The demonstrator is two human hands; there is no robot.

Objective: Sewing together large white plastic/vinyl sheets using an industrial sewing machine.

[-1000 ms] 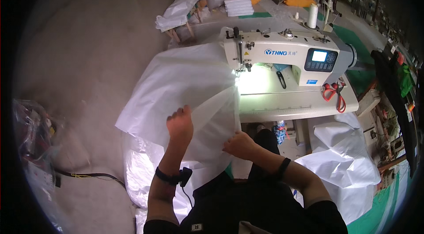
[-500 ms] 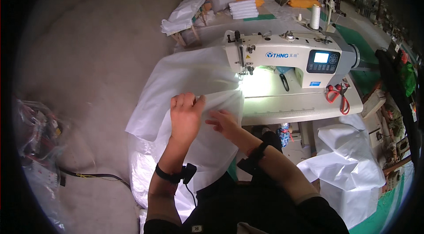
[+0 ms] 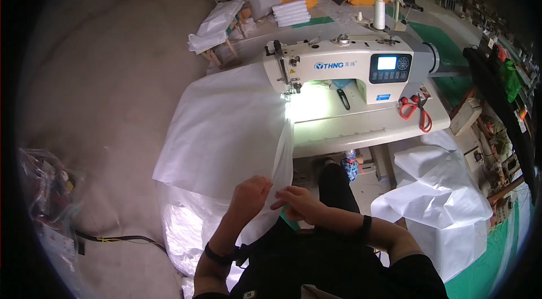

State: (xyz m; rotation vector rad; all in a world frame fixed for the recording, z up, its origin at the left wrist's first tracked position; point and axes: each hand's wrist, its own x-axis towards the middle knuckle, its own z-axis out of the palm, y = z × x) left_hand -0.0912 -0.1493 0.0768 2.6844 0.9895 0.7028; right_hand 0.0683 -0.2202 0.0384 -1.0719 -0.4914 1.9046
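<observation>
A large white plastic-like sheet (image 3: 220, 124) runs from under the presser foot of the white sewing machine (image 3: 339, 65) and drapes down toward my lap. My left hand (image 3: 252, 193) is closed on its folded edge, which hangs in a narrow pleat from the needle. Close to its right, my right hand (image 3: 302, 204) has its fingers apart and pointing left beside the pleat. Part of the sheet behind both hands is hidden. The machine's lamp lights the needle area brightly.
Red-handled scissors (image 3: 415, 111) and small black thread snips (image 3: 343, 99) lie on the machine table (image 3: 339, 135). A white thread cone (image 3: 379, 14) stands behind. Crumpled white sheeting (image 3: 437, 186) hangs at right. A black cable (image 3: 124, 237) crosses the floor at left.
Both hands have moved down toward my body, drawing the sheet's edge into a long pleat below the needle. The view has shifted slightly, so the machine appears further left.
</observation>
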